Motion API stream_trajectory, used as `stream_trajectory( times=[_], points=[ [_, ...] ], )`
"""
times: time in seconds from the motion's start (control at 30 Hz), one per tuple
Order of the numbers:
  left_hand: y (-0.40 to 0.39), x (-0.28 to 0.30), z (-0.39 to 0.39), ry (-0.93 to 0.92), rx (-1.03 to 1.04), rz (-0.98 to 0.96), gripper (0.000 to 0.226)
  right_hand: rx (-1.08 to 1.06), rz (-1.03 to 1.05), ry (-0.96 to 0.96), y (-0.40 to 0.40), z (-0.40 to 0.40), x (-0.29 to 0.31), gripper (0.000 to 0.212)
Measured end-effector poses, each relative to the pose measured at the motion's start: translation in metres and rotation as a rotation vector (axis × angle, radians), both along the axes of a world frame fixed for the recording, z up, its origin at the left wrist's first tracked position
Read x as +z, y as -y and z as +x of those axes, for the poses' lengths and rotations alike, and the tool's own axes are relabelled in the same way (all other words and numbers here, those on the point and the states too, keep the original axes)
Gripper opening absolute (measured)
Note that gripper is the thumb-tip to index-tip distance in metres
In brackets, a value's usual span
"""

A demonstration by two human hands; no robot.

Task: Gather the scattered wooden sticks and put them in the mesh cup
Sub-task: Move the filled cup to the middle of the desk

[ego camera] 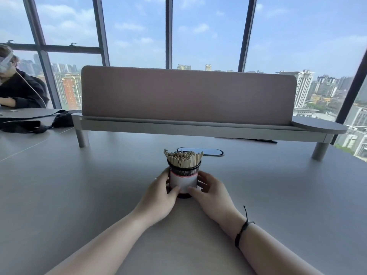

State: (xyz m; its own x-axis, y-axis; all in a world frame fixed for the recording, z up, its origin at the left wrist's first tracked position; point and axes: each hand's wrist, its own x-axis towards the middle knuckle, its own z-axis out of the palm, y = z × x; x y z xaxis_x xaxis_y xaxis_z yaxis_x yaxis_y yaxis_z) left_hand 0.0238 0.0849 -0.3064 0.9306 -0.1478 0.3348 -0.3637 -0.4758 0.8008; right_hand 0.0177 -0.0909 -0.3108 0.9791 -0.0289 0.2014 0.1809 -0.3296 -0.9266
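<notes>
A black mesh cup point(183, 181) with a white label stands upright on the grey table point(79, 195), in the middle of the head view. It is packed with several wooden sticks point(183, 158) that poke up above its rim. My left hand point(158, 197) grips the cup's left side, thumb across the lower front. My right hand point(212, 193) grips the right side, its thumb also on the lower front. I see no loose sticks on the table.
A phone point(206, 151) lies flat just behind the cup. Behind that stands a raised shelf with a pink divider panel point(188, 94). A black bag point(35, 124) lies at the far left, where another person point(17, 90) sits.
</notes>
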Motion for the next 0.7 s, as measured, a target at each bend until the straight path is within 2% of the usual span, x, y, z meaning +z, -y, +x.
stream_trajectory(
  times=[0.13,0.47,0.7],
  points=[
    [-0.003,-0.001,0.027,0.019,0.062,0.007,0.042,-0.05,-0.173,0.017,-0.016,0.027,0.005,0.046],
    [-0.017,0.001,0.102,-0.027,0.23,0.04,0.04,-0.077,-0.349,0.029,-0.049,0.111,0.008,0.039],
    [-0.021,-0.006,0.14,-0.034,0.232,0.037,0.039,-0.095,-0.333,0.026,-0.051,0.148,0.002,0.061]
  ],
)
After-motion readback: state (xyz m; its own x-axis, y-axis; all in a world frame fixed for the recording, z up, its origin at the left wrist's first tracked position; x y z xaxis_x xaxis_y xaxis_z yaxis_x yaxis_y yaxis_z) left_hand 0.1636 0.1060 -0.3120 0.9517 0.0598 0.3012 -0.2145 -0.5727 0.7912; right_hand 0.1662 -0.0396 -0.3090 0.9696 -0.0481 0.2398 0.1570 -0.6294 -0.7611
